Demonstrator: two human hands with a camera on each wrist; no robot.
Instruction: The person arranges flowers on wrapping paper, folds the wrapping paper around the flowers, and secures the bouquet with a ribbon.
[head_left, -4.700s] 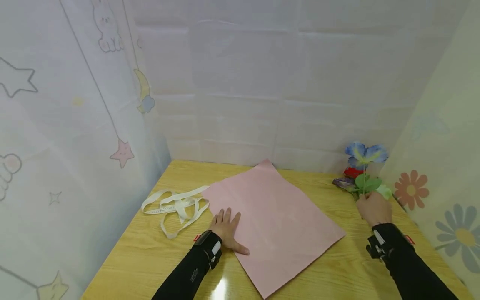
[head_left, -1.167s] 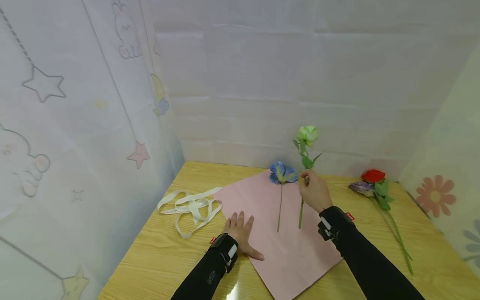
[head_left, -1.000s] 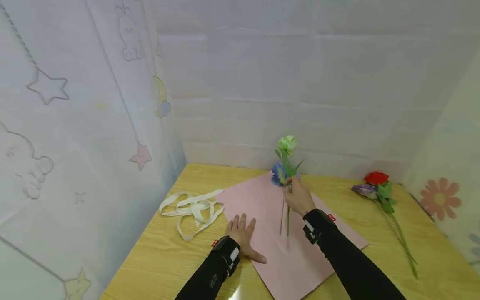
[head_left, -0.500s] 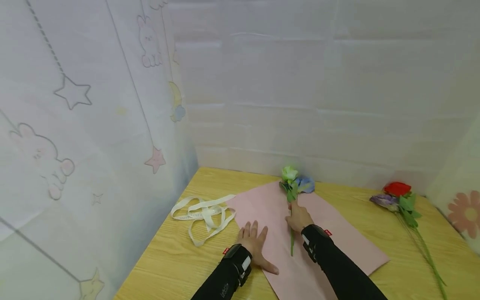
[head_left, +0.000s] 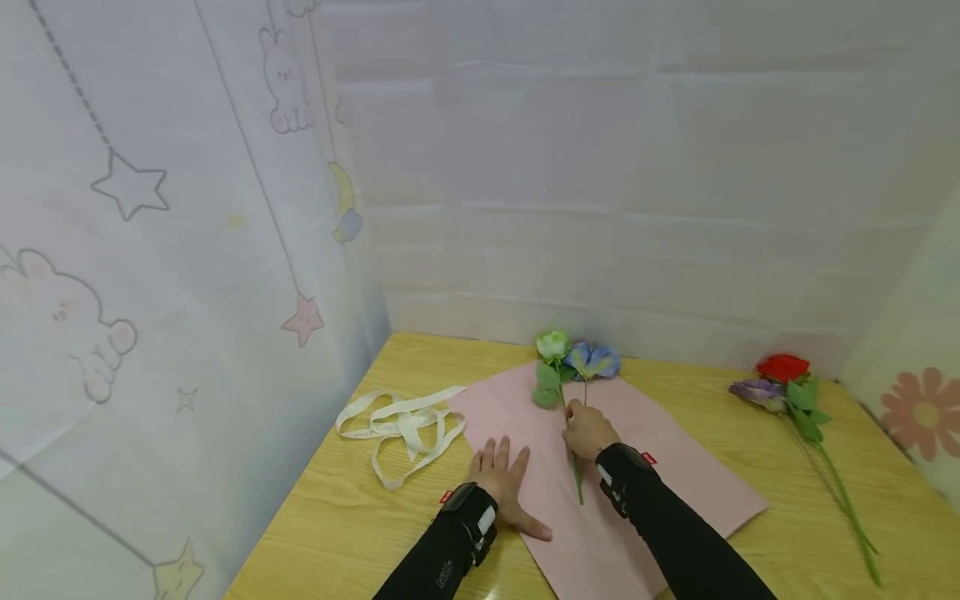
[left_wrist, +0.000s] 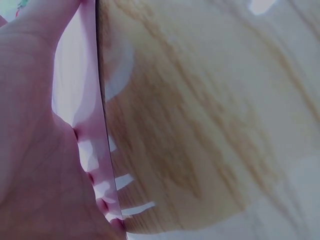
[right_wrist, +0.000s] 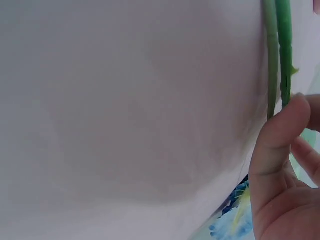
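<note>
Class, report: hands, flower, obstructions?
Left hand spread over pink paper edge. Right hand pinching pale green flower by stem. White ribbon beside paper, apparently not obstructing.

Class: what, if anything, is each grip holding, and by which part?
Right grip: the pale green rose, by its stem, below the leaves; whether the blue flower is pinched too cannot be told. Left grip: nothing.

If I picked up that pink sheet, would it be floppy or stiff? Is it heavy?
Probably floppy: the pink sheet looks thin at its edge in the left wrist view. It is likely light for its size, being so thin and flat. If tilted, it might let the blue flower slide off, as nothing visible ties that flower to it.
</note>
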